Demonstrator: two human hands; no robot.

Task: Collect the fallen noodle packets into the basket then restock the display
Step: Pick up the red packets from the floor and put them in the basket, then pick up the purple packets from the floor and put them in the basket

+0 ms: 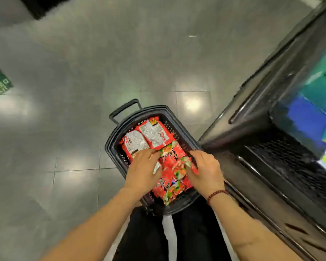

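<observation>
Left hand [145, 170], right hand [205, 172] both gripped edges of red crinkly noodle packets [170, 166] lying between them in black plastic basket [162, 108]. Guess they were bunching stack to lift toward dark display shelf [262, 119] right of hands.

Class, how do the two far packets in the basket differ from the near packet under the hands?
Faces: far packets show grey-white backs, near packet its red patterned front. Grip: far packets lie loose; left hand and right hand grip the near packet. All sit in the basket.
</observation>
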